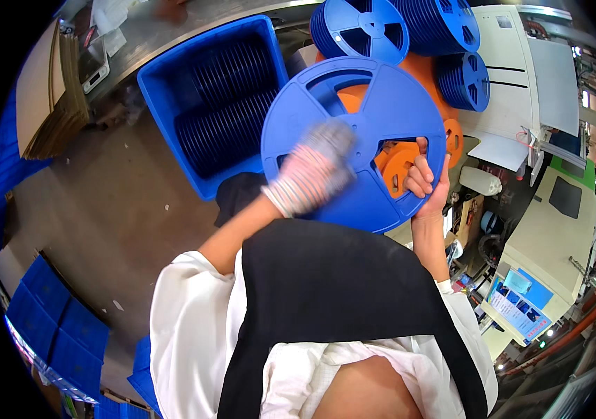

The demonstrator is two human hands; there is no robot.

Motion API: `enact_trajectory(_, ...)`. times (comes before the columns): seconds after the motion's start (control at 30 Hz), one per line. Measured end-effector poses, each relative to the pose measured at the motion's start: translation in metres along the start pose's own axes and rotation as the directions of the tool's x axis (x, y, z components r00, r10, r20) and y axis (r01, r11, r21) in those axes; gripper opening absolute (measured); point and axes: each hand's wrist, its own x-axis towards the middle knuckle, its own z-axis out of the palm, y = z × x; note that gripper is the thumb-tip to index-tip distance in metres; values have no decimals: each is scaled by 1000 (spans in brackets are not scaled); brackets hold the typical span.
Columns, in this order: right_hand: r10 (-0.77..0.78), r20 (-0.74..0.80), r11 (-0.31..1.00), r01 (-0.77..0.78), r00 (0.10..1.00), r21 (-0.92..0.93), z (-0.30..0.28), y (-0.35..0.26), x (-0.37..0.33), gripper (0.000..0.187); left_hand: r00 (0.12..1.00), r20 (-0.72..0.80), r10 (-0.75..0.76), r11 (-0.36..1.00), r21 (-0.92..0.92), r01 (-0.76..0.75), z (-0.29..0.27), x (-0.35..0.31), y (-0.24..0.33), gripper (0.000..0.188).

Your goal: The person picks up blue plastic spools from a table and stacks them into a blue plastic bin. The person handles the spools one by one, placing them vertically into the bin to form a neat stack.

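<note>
A large blue plastic reel (399, 94) is held up in front of my chest, its flat face toward me. My bare right hand (427, 181) grips its right rim, with fingers curled through one of the openings. Against the reel's face, left of the hub, is my left hand (317, 164) in a striped, greyish knit glove. Motion smears its fingers, so I cannot tell how they are set. Orange reels (401, 167) show behind, through the openings.
Left of the reel stands a blue bin (165, 105) with rows of dark reels. Stacked blue reels (371, 31) sit on an orange surface beyond. Cardboard sheets (50, 98) are at far left; a beige machine (549, 230) stands at right. Blue boxes (57, 314) are at lower left.
</note>
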Motion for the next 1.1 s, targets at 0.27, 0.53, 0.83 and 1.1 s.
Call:
enact_trajectory(0.27,-15,-1,999,15,1000,41,0,-6,8,65,993,-11,-119,980,-161,115,12,-3,-42,58)
enact_trajectory(0.53,-52,14,993,50,999,108,8,-28,37,65,990,28,138,990,-25,-137,-36,-48,-42,60)
enact_trajectory(0.83,83,-15,877,-80,996,-475,56,-22,66,71,897,-29,-441,614,-739,278,-29,-102,-50,33)
enact_trajectory(1.1,-187,-380,578,-211,906,-788,26,-9,54,44,599,216,-771,-366,-920,-139,-29,-147,-41,32)
